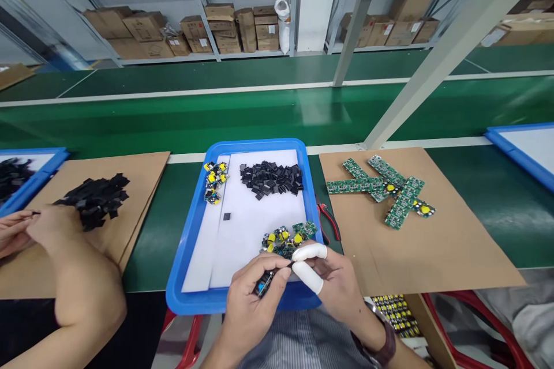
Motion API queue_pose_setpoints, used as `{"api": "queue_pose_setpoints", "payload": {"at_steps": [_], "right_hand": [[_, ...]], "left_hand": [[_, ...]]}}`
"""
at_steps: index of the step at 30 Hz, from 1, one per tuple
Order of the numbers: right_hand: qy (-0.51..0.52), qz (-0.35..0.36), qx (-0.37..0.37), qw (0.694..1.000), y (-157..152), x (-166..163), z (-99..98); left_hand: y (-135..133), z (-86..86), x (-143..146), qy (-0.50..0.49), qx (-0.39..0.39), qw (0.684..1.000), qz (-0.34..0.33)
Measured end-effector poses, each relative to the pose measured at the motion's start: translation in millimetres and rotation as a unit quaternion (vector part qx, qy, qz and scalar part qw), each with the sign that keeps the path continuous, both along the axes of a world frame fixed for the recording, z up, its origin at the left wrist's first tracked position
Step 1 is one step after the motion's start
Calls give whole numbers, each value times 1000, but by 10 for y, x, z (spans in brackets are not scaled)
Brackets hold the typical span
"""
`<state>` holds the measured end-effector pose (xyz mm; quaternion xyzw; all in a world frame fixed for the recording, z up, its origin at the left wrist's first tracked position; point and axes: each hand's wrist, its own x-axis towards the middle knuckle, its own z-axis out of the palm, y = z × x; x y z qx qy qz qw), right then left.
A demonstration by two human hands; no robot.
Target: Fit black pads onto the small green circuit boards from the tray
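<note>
My left hand (251,294) is closed round a small circuit board (265,283) at the near edge of the blue tray (190,242). My right hand (329,277), with white finger cots on two fingers, pinches a tiny black piece against that board. Just beyond my fingers lies a heap of small boards with yellow parts (285,239). Farther back in the tray sit a pile of black square pieces (272,177), one loose black piece (226,217), and a few more small boards (215,180).
Red-handled cutters (328,220) lie right of the tray. Green board strips (385,187) rest on brown cardboard (433,242). A co-worker's arm and hands (64,253) work at the left beside black pieces (95,199). Another blue tray (523,153) is far right.
</note>
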<state>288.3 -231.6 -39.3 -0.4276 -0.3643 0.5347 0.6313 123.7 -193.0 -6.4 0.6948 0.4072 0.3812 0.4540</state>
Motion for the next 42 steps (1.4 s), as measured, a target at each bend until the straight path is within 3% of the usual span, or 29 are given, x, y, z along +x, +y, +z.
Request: {"api": "queue_pose_setpoints", "payload": {"at_steps": [5,10,13,17,24,31,38,42], "right_hand": [[75,12,-62,995,17,20,-32],[152,138,-109,973,-2,47,-60],[117,158,-86,977,-59,61,-31],[86,181,-37,979,-137,73,31],[19,58,-47,997,-149,4,-16],[-210,35,65,975,-166,69,111],[-270,-61,52,960,-170,-13,146],[-267,-38,61,961,-120,48,132]], "left_hand": [[26,-7,-24,-15,7,1000,-10],[48,80,-73,-26,16,997,-72],[28,112,-69,-3,12,998,-70],[-22,79,-59,27,70,997,-19],[-71,77,-94,17,88,995,-42],[-30,158,-98,55,47,997,-40],[-154,16,3,87,138,987,-2],[-185,-32,4,74,153,986,5]]}}
